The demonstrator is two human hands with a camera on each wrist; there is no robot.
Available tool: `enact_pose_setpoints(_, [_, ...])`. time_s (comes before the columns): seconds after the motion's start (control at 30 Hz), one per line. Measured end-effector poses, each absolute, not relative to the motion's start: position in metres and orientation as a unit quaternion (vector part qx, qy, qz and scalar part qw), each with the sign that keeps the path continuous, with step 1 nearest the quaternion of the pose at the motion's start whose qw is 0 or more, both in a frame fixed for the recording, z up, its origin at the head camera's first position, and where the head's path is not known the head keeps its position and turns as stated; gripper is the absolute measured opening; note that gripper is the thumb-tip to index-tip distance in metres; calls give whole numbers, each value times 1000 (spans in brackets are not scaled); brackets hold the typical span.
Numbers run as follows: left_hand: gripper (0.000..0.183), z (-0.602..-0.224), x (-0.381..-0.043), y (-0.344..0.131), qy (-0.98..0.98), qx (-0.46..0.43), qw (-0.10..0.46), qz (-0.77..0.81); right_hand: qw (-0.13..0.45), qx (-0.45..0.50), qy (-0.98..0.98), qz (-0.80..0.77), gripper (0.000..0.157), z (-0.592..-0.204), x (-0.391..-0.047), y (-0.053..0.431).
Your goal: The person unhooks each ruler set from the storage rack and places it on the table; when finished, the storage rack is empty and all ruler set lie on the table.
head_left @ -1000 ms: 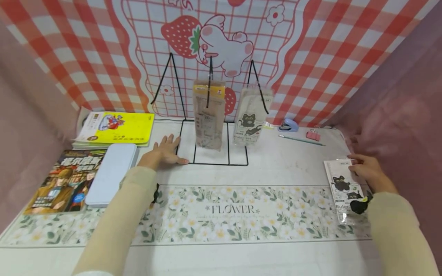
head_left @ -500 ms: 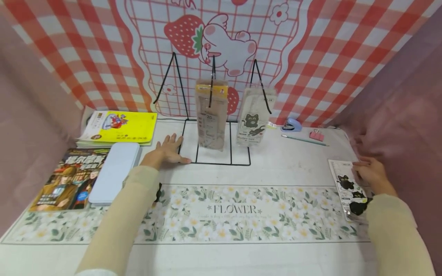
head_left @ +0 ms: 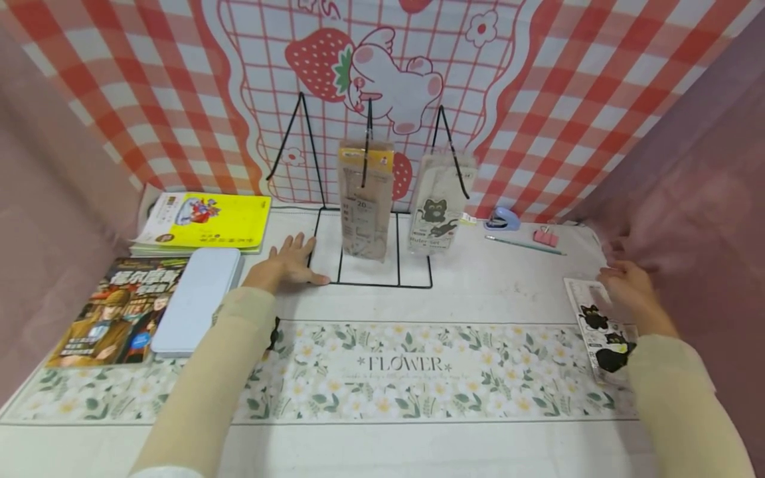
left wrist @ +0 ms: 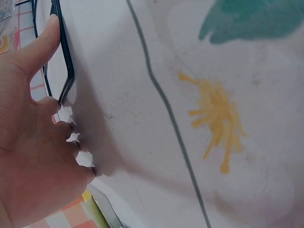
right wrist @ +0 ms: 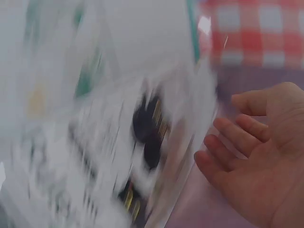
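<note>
My left hand rests spread at the front left corner of a black wire display rack. Its thumb lies along the front bar, also seen in the left wrist view. On the rack's middle hook hangs a clear packet with a yellow top. The right hook carries ruler set packets printed with black cats. Another ruler set packet lies on the table at the right, blurred in the right wrist view. Beside its upper right edge is my right hand, fingers loosely bent and apart from it.
Yellow-covered books, a magazine and a light blue case lie at the left. At the back right are a small stapler, a pencil and a pink binder clip. A checked cloth backdrop stands behind.
My right hand was at the packet's right side and now sits slightly farther back, by its upper right corner. My left hand stays on the rack. The hanging packets keep their places.
</note>
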State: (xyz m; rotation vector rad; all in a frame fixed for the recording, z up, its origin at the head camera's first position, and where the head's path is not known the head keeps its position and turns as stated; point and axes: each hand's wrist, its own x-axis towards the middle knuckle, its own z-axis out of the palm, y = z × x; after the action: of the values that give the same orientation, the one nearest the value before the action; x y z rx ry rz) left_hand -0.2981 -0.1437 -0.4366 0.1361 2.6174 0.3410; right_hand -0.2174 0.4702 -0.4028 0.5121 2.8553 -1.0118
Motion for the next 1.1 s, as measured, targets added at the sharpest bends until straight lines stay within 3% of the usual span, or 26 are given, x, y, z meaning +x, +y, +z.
enact_pose_setpoints(0.13, [109, -437, -297, -144, 960, 50, 243, 128, 12, 95, 920, -379, 69, -385, -236, 421])
enact_pose_setpoints(0.37, [109, -437, -296, -146, 960, 50, 244, 129, -155, -26, 885, -439, 46, -356, -263, 317])
enact_pose_setpoints(0.5, [109, -438, -297, -146, 960, 45, 243, 129, -218, -99, 844, -479, 40, -331, -268, 266])
enact_pose_setpoints(0.8, [108, -437, -299, -145, 960, 40, 244, 131, -251, -148, 797, -529, 35, -317, -282, 231])
enact_pose_setpoints(1.1, [109, -437, -299, -146, 959, 42, 247, 130, -296, -162, 756, -561, 21, -309, -283, 214])
